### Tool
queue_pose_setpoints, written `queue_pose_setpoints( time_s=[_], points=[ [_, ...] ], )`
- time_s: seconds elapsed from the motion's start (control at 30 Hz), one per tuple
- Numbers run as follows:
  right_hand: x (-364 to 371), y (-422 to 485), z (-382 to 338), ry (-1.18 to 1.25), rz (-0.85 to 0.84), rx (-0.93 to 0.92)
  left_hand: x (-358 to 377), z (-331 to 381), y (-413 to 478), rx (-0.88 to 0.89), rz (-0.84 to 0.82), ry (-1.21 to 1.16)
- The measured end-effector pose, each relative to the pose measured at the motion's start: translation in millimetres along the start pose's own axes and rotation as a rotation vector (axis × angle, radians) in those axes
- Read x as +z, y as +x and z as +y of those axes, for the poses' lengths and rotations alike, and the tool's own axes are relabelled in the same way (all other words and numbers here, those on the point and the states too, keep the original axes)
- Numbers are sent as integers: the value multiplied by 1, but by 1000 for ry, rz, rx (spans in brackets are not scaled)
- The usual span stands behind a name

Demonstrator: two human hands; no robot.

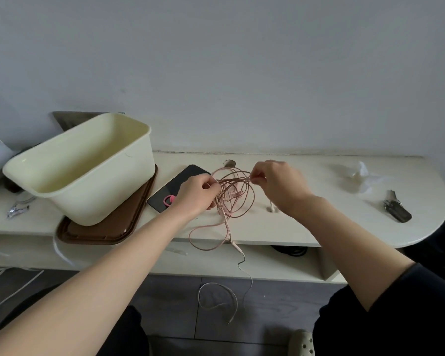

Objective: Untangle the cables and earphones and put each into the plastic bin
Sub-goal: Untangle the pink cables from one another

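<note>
A tangle of thin pink cable [235, 195] hangs in loops between my two hands above the cream desk [306, 227]. My left hand [195, 194] grips the left side of the bundle. My right hand [278, 183] pinches a strand at the top right of the loops. One pink loop droops over the desk's front edge, and a thin white cable [225, 294] trails from the tangle down toward the floor. The pale yellow plastic bin [88, 165] stands to the left on a brown tray [106, 229]; its inside looks bare.
A dark phone [176, 187] with a pink ring on it lies between the bin and my left hand. Keys [396, 208] and crumpled clear plastic [357, 176] lie at the desk's right end. A foil scrap [17, 210] lies far left. A wall backs the desk.
</note>
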State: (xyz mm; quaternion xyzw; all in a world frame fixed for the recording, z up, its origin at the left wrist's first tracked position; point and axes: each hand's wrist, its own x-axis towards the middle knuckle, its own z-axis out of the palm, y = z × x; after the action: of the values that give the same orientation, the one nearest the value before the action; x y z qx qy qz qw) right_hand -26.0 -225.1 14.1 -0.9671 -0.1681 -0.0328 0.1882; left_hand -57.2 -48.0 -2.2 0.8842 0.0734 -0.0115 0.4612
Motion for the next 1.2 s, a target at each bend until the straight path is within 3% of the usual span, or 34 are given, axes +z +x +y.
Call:
queue_pose_setpoints(
  time_s=[0.13,0.3,0.57,0.8,0.97,1.2],
  points=[
    [1,-2,1,-43,-134,44,5,3,-1,22,-52,-15],
    [-1,-1,-2,190,-36,26,7,2,2,12,-34,-31],
    [3,-4,-7,162,-255,-34,6,0,2,54,-45,-71],
    [2,-3,-5,127,-205,15,6,4,-1,20,-62,-168],
    [0,-2,-5,51,-147,49,6,5,0,46,5,-77],
    [3,1,-4,4,-123,60,8,8,-2,74,13,-126]
  ],
)
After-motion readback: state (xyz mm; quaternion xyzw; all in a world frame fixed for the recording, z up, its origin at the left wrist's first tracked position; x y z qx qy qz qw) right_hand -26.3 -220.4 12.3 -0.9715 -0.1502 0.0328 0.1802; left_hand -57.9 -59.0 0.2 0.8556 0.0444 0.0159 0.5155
